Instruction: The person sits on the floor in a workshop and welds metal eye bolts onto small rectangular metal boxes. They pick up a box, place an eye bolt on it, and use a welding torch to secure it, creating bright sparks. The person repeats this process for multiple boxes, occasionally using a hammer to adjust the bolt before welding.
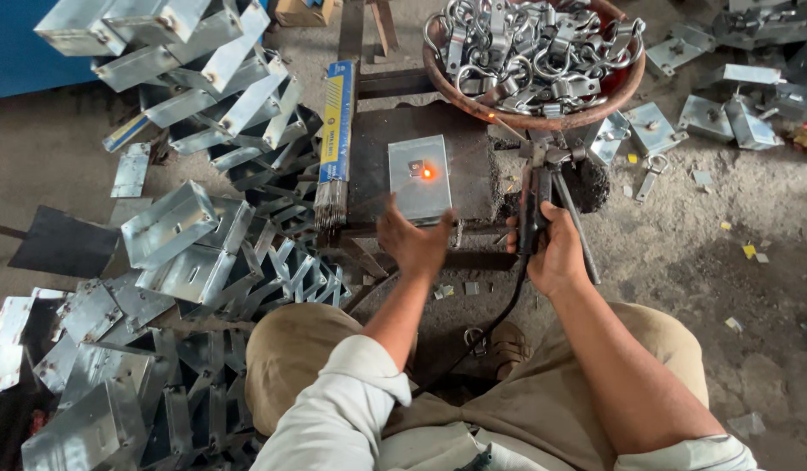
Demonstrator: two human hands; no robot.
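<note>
A small grey metal box point(419, 179) lies on a dark steel work plate point(368, 157) in front of me, with an orange glowing spot on its top beside a small fitting. My left hand point(411, 241) rests at the box's near edge, fingers curled against it. My right hand point(553, 253) grips a welding electrode holder point(536, 192), whose black cable runs down between my knees. The holder's jaws point away from me, to the right of the box.
A rusty round bowl point(630, 87) full of shiny metal shackles stands at the back right. Piles of grey metal boxes point(172, 222) fill the left side. A packet of welding rods point(335, 131) lies left of the plate. More boxes point(735, 113) are scattered on the dirt floor at right.
</note>
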